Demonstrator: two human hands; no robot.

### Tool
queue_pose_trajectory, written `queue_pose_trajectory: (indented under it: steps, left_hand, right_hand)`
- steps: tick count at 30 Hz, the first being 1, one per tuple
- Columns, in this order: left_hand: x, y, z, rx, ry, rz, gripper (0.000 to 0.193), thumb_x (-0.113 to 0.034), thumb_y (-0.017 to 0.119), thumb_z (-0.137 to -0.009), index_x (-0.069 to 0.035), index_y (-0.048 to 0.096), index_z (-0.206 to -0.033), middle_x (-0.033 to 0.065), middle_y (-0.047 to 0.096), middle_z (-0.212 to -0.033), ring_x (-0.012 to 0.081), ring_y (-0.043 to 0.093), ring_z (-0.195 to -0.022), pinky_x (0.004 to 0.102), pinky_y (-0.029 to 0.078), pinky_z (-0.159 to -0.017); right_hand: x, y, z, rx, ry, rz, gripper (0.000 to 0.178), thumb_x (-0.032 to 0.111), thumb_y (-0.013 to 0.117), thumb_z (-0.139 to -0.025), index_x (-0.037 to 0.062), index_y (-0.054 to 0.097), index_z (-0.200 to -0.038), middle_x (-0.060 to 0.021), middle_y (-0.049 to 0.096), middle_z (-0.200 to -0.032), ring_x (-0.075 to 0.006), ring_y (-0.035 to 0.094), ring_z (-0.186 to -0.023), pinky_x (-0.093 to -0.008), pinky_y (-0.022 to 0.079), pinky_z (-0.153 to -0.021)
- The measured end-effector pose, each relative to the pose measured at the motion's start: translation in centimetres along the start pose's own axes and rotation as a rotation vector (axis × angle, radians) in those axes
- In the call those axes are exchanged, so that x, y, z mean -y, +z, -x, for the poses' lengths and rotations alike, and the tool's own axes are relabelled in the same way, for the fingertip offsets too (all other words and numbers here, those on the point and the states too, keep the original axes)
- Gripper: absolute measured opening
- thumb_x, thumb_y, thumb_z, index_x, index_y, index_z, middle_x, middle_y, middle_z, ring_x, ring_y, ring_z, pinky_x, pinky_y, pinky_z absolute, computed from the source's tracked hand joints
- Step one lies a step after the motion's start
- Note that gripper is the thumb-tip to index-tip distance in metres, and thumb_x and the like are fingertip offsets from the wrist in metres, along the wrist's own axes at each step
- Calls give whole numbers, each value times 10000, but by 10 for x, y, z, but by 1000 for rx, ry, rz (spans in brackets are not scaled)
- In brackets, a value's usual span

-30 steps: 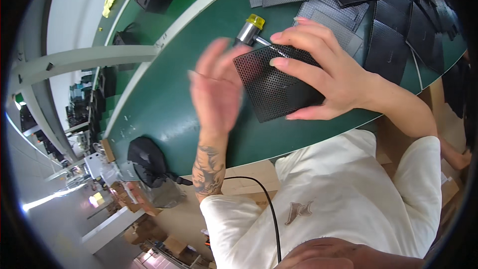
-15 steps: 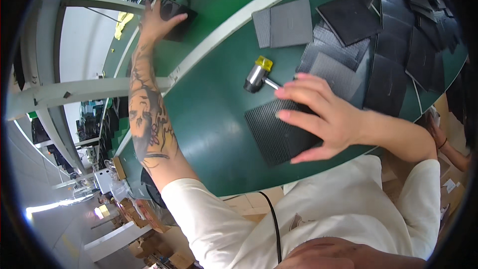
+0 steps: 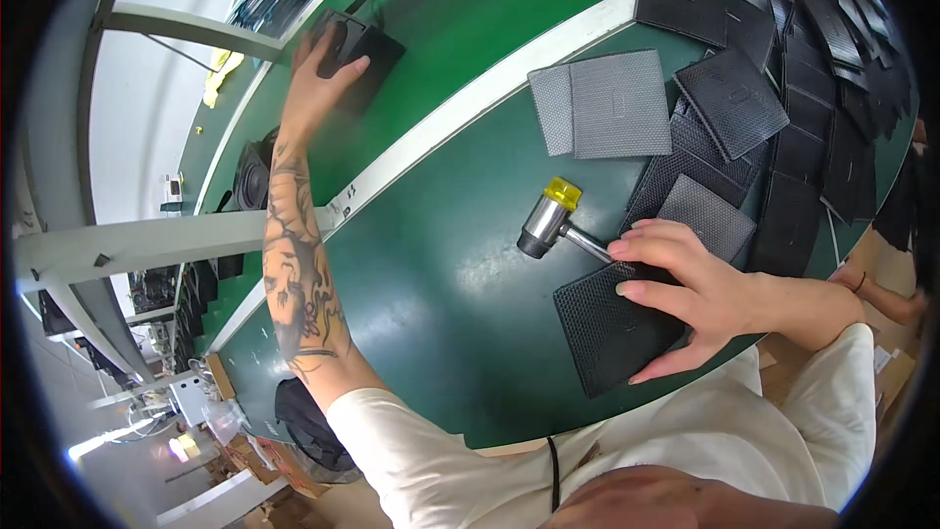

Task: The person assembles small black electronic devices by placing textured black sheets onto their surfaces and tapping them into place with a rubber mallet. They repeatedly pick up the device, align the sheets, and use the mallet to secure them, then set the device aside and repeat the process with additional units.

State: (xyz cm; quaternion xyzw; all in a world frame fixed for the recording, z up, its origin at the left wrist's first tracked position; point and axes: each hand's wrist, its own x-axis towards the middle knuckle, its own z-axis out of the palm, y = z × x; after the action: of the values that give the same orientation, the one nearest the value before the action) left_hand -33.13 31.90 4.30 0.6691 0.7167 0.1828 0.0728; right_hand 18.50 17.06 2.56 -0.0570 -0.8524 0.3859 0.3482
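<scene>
My left hand (image 3: 318,83), arm stretched far out, is over a dark flat piece (image 3: 370,59) on the bright green strip. Its thumb and fingers are spread at the left edge of that piece; motion smears them a little. My right hand (image 3: 685,294) spans a black mesh-textured square panel (image 3: 612,328) near the table's front edge, fingertips at the far side and thumb at the near side. Just beyond it lies a small mallet (image 3: 544,220) with a metal head, a yellow face and a black face, its handle end hidden behind my right fingers.
Two grey mesh panels (image 3: 617,103) lie beyond the mallet. Many black panels (image 3: 808,137) overlap along the right. A white rail (image 3: 470,118) divides the dark green table (image 3: 431,304) from the strip. Metal uprights (image 3: 166,247) stand left; a co-worker's arm (image 3: 886,299) shows at far right.
The whole view has swung, so the table things sit lower and further right. My left hand remains at the dark piece and my right hand at the mesh panel.
</scene>
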Motion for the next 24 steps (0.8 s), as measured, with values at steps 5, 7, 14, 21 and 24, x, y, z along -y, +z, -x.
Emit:
queue_pose_trajectory:
  steps: [5,7,14,21,24]
  left_hand:
    - [-13,16,33,-213,104,186,542,-366,783,-909,-83,685,-1361,199,373,-1645,317,378,-1510,386,308,-1211]
    - [-17,20,44,-277,169,23,487,-290,766,-932,-48,685,-1346,161,424,-1626,303,383,-1510,376,314,-1207]
    - [-83,-2,137,-396,-41,496,436,-161,709,-952,10,659,-1350,138,436,-1623,292,463,-1456,382,361,-1188]
    - [-166,-34,336,-276,112,147,403,-49,709,-888,54,656,-1274,229,470,-1576,412,359,-1517,495,267,-1234]
    - [-204,-23,391,-248,85,108,474,-244,790,-871,41,677,-1232,206,562,-1498,475,376,-1487,517,320,-1199]
  right_hand:
    - [2,0,-1,8,-31,33,911,404,894,-746,6,477,-1453,-283,456,-1462,-449,504,-1251,-557,439,-1049]
    - [4,0,-2,7,-44,49,915,401,892,-748,3,473,-1457,-284,454,-1463,-453,508,-1245,-559,439,-1048]
    - [8,-4,-6,-42,-78,64,928,350,907,-725,-3,470,-1463,-270,423,-1477,-453,477,-1297,-543,419,-1076]
    - [11,1,-3,-143,-69,8,918,351,909,-730,12,478,-1467,-234,425,-1496,-442,457,-1335,-523,392,-1123]
    - [15,8,0,-101,-74,23,914,341,912,-728,24,482,-1470,-225,435,-1500,-432,454,-1349,-514,382,-1134]
